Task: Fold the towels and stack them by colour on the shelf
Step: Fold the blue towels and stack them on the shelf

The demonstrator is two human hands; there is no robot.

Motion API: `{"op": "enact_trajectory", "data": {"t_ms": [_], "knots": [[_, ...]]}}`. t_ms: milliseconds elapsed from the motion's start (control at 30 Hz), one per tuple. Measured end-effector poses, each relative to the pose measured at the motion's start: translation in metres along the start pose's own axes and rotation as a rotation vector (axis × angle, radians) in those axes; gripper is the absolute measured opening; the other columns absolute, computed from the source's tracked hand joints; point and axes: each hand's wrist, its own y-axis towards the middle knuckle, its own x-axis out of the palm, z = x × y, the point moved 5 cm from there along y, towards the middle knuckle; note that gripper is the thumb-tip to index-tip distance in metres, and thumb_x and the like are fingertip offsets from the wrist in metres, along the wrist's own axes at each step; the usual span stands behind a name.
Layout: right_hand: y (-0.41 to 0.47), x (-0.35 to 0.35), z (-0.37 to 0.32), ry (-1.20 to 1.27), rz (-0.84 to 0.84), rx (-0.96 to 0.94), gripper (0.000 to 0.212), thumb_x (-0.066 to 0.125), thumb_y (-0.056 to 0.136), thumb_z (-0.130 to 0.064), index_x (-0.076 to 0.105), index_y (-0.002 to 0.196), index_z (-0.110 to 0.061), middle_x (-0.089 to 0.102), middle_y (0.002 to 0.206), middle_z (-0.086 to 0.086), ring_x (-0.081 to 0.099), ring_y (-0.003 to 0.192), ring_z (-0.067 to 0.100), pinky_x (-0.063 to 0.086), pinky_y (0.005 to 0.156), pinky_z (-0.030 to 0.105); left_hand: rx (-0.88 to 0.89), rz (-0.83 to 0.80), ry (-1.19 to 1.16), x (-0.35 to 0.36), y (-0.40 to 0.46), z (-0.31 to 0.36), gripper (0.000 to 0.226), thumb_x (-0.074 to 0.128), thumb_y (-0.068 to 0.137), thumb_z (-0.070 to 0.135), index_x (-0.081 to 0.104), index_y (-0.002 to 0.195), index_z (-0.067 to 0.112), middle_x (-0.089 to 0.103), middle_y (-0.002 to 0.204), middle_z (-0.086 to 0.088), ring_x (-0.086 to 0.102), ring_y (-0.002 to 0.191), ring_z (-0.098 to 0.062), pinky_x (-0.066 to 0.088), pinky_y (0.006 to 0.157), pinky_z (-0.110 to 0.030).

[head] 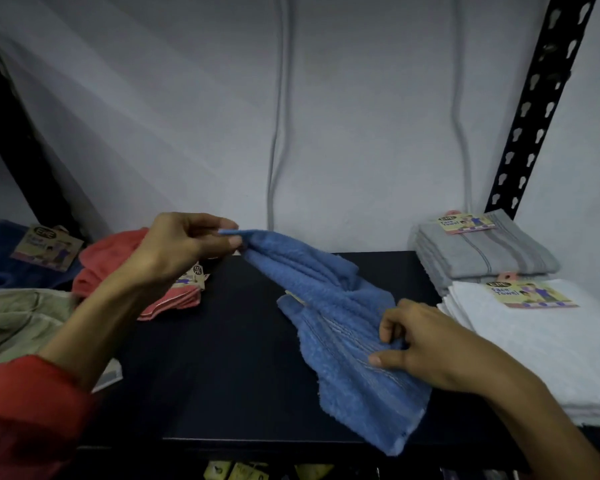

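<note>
A light blue towel [340, 327] lies crumpled and stretched across the dark shelf [222, 375]. My left hand [181, 247] pinches its far upper corner and lifts it off the shelf. My right hand [426, 344] grips the towel's striped part near its lower right side. A folded coral towel pile [111, 261] sits behind my left wrist. At the right stand a folded grey stack [482, 251] and a folded white stack [548, 344], each with a paper label.
A dark blue towel [0, 251] with a label lies at the far left, and a beige towel [14, 323] lies loose in front of it. A black perforated shelf post [534, 109] rises at the right. Two cables hang down the grey wall.
</note>
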Motion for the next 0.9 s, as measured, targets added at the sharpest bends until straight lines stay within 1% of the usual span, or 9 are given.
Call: {"op": "enact_trajectory", "data": {"t_ms": [100,200,300,433,500,600,667,767,900], "knots": [[-0.001,-0.007,0.003,-0.057,0.057,0.0,0.026,0.071,0.088,-0.037,0.052,0.076,-0.023,0.053,0.084,-0.009,0.05,0.078,0.005,0.047,0.074,0.031,0.038,0.139,0.104,-0.013,-0.001,-0.001,0.023,0.07,0.094,0.022,0.072,0.094,0.0,0.074,0.084,-0.022,0.071,0.07,-0.025,0.059,0.061,-0.029],[0.003,-0.021,0.009,-0.083,0.232,0.039,0.022,0.059,0.094,-0.032,0.043,0.081,-0.024,0.057,0.079,-0.005,0.056,0.079,0.018,0.05,0.073,0.042,-0.004,0.236,0.057,-0.029,0.004,-0.006,0.023,0.064,0.099,0.027,0.068,0.09,0.006,0.072,0.087,-0.018,0.07,0.066,-0.019,0.057,0.062,-0.035],[0.003,-0.045,0.016,-0.075,0.542,0.034,0.017,0.059,0.095,-0.023,0.043,0.088,-0.025,0.061,0.075,0.005,0.06,0.076,0.035,0.047,0.068,0.044,-0.081,0.317,-0.167,-0.046,0.008,-0.011,0.021,0.059,0.103,0.022,0.06,0.091,0.004,0.067,0.073,-0.015,0.069,0.054,-0.018,0.057,0.052,-0.031],[-0.007,-0.073,0.013,0.01,0.777,-0.116,0.017,0.068,0.087,-0.008,0.056,0.087,-0.022,0.059,0.077,-0.002,0.056,0.075,0.027,0.042,0.071,0.04,-0.125,0.336,-0.529,-0.067,0.015,-0.014,0.021,0.05,0.105,0.01,0.054,0.087,0.003,0.062,0.048,-0.003,0.07,0.052,-0.016,0.059,0.055,-0.024],[-0.01,-0.078,0.006,0.117,0.68,-0.231,0.024,0.065,0.082,-0.001,0.058,0.085,-0.024,0.06,0.084,-0.006,0.056,0.079,0.017,0.043,0.072,0.036,-0.107,0.321,-0.584,-0.077,0.018,-0.013,0.02,0.045,0.107,0.01,0.052,0.088,0.006,0.065,0.052,-0.002,0.075,0.065,-0.018,0.062,0.063,-0.024],[-0.013,-0.062,-0.008,0.18,0.244,-0.286,0.026,0.067,0.083,0.001,0.061,0.085,-0.025,0.063,0.084,-0.008,0.058,0.079,0.013,0.045,0.069,0.026,-0.04,0.375,-0.554,-0.088,0.021,-0.009,0.018,0.043,0.107,0.011,0.055,0.095,0.008,0.073,0.081,-0.013,0.075,0.076,-0.022,0.063,0.072,-0.028],[-0.01,-0.041,-0.004,0.065,0.016,-0.213,0.022,0.068,0.085,-0.006,0.06,0.085,-0.027,0.063,0.081,-0.01,0.058,0.074,0.011,0.045,0.065,0.027,-0.014,0.439,-0.572,-0.096,0.024,-0.008,0.018,0.044,0.107,0.012,0.056,0.095,0.009,0.073,0.084,-0.012,0.074,0.076,-0.021,0.063,0.075,-0.029],[-0.005,-0.028,0.007,-0.021,-0.008,-0.136,0.022,0.065,0.084,-0.008,0.06,0.084,-0.03,0.062,0.08,-0.012,0.059,0.072,0.012,0.049,0.066,0.031,-0.003,0.518,-0.51,-0.108,0.03,-0.005,0.012,0.055,0.103,0.017,0.06,0.093,0.012,0.073,0.082,-0.007,0.073,0.075,-0.017,0.06,0.069,-0.025],[-0.009,-0.032,0.006,0.021,0.048,-0.151,0.017,0.07,0.086,-0.014,0.066,0.082,-0.03,0.064,0.078,-0.014,0.059,0.071,0.008,0.045,0.063,0.023,0.004,0.617,-0.212,-0.113,0.029,-0.004,0.013,0.07,0.091,0.02,0.065,0.081,0.014,0.064,0.078,-0.003,0.06,0.072,-0.016,0.05,0.063,-0.023]]}}
